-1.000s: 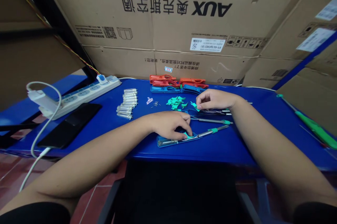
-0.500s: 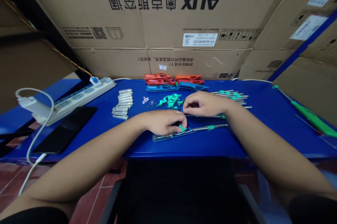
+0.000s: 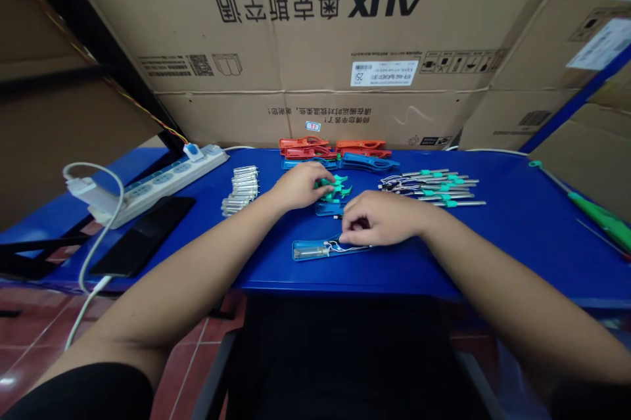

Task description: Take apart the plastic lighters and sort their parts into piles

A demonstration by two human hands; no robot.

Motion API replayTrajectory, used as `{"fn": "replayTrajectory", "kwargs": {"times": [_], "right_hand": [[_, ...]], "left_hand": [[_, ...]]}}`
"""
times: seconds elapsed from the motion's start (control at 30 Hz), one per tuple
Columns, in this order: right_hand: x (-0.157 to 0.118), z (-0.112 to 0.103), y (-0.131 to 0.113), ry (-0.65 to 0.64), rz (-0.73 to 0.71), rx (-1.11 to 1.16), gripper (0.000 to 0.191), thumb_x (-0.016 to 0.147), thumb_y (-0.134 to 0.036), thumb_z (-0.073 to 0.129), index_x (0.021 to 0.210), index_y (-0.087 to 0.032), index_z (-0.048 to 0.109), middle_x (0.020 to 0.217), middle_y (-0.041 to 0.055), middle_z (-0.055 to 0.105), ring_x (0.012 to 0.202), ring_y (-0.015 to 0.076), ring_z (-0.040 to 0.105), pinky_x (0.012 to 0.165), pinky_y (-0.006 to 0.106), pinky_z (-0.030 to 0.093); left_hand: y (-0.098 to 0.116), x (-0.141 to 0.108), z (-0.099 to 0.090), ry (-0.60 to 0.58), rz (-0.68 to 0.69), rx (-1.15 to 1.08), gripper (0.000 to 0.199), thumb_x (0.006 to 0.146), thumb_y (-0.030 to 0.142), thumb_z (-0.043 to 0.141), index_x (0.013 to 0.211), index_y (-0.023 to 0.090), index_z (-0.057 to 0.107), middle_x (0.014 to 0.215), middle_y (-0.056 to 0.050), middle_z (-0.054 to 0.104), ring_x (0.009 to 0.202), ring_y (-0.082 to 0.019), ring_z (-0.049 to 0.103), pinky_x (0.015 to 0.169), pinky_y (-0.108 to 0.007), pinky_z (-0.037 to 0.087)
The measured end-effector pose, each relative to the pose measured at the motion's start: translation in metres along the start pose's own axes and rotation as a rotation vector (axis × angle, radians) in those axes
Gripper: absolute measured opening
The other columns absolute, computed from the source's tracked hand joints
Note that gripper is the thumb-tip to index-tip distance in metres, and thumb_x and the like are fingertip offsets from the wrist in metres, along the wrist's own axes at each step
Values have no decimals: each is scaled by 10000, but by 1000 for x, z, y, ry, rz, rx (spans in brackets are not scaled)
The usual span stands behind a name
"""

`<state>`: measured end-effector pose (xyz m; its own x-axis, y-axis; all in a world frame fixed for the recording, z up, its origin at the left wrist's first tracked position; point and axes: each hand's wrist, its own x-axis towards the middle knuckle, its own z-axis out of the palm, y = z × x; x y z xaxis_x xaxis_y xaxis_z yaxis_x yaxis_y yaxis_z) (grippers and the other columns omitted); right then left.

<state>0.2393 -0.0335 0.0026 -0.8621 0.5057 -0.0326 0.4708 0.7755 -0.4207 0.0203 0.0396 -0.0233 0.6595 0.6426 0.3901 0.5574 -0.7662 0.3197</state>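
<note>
My left hand rests at the near side of a heap of mint-green plastic pieces, its curled fingers touching them. Just below lies a small blue plastic part. My right hand covers the right end of a clear blue plastic holder with thin wires running from it. Its fingers are curled, and what they pinch is hidden. Farther right, several metal rods with green collars lie side by side.
Orange and blue plastic clips line the table's back edge. Several clear tubes stand left of my hands. A power strip, a black phone and a green-handled screwdriver lie farther out, with cardboard boxes behind.
My left hand moved from the holder to the green pieces. My right hand moved onto the holder. The metal rod that extended from the holder no longer shows there, and several rods now lie at right.
</note>
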Motion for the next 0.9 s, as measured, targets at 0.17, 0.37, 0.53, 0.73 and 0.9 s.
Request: {"fn": "replayTrajectory", "kwargs": {"times": [0.17, 0.37, 0.53, 0.73, 0.9], "right_hand": [[4, 13, -16, 28, 82, -192, 209, 893, -302, 577, 740, -190, 665, 760, 32, 666, 652, 146, 514, 582, 293, 296], [6, 14, -9, -2, 77, -155, 105, 844, -279, 641, 887, -218, 715, 829, 17, 677, 745, 158, 567, 608, 278, 325], [9, 15, -8, 37, 40, -98, 79, 826, -198, 621, 806, -201, 698, 764, 0, 654, 709, 137, 554, 612, 265, 344], [6, 11, -3, 204, -65, 32, 36, 811, -174, 626, 796, -183, 657, 771, -7, 646, 688, 114, 562, 654, 250, 394], [4, 9, 0, 169, 44, -132, 142, 861, -302, 651, 770, -196, 677, 754, 1, 658, 666, 129, 538, 581, 268, 309]], "left_hand": [[40, -33, -43, -134, -72, -13, 233, 942, 355, 581, 885, 184, 729, 846, -30, 724, 769, -167, 648, 740, -292, 478], [90, -101, -32, -169, -219, -57, 237, 961, 391, 576, 1097, 241, 699, 1063, -38, 730, 993, -210, 672, 889, -338, 510], [93, -129, 1, 20, -301, -154, 188, 956, 355, 604, 1061, 233, 700, 1088, -49, 717, 1015, -204, 668, 911, -336, 524], [91, -132, 5, 50, -356, -187, 185, 950, 330, 616, 1082, 238, 709, 1105, -58, 694, 1014, -201, 664, 926, -352, 530], [93, -129, 4, 52, -368, -188, 132, 951, 289, 594, 1035, 225, 674, 1096, -62, 678, 1012, -207, 650, 920, -372, 528]]}}
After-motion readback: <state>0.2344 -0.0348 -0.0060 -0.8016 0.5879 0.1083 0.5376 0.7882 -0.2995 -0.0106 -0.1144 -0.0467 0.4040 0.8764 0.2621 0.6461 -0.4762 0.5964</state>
